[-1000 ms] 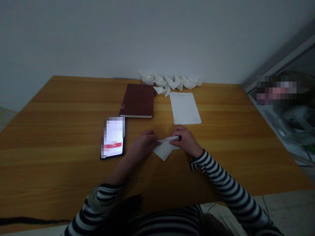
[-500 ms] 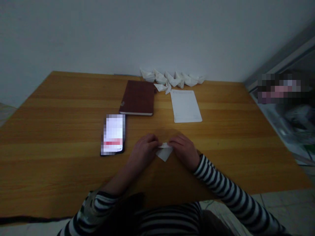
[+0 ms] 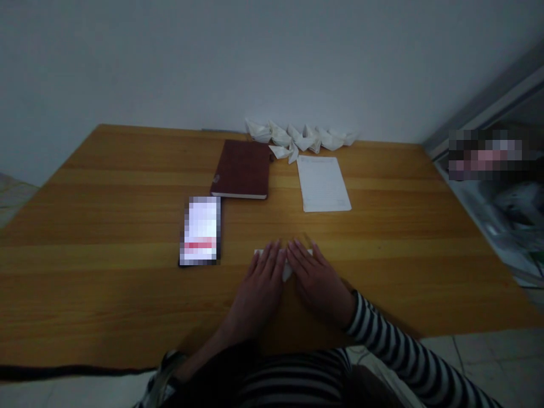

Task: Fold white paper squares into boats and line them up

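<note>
Here's the folded white paper, flat on the counter near the person's side, and it's almost covered up! Just a pale tip peeks out between the two hands, with slim white corners showing beyond the fingers at either side. The left hand lies palm down across its left part, fingers stretched out together, pressing rather than gripping. The right hand mirrors it on the other half, flat and released too, its fingertips angled in close to the left's, a narrow gap between them. A black-and-white striped sleeve runs back from that right wrist.

Moving out, left of the hands: a smartphone, screen lit, blurred into squares with a red bar low down. Right by its top edge sits a closed dark-red notebook. Across to the right, well apart from the phone, a white notepad lies flat, face up.

And at the back, what a line-up! White folded paper figures crowd along the counter's far edge by the wall, with one placed forward, between notebook and notepad. Off to the right, beyond the counter, everything is dim and partly blurred.
</note>
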Action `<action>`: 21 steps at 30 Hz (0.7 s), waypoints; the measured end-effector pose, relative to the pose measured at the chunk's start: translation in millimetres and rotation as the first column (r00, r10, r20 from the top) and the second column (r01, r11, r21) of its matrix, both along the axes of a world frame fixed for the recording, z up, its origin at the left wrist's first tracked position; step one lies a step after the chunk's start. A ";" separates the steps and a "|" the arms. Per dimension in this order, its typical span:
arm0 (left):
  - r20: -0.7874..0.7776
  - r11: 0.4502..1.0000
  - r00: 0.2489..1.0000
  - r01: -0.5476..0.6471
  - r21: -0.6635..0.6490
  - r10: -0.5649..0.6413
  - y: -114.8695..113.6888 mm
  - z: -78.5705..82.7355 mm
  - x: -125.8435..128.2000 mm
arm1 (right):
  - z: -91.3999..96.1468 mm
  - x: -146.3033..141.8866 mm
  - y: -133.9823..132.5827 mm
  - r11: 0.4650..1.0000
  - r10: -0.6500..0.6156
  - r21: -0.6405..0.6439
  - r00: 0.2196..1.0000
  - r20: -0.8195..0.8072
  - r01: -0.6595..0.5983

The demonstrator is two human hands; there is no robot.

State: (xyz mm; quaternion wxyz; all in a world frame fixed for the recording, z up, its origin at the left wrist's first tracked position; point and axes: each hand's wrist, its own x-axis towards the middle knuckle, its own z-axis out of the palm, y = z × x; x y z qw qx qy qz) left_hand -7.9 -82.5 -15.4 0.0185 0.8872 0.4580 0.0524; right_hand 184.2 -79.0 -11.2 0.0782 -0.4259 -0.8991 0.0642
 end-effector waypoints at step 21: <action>0.064 0.996 0.994 0.090 -0.014 -0.089 31.3 -6.6 9.6 | -1.2 15.9 24.9 0.996 0.050 0.087 0.986 -0.158 -0.036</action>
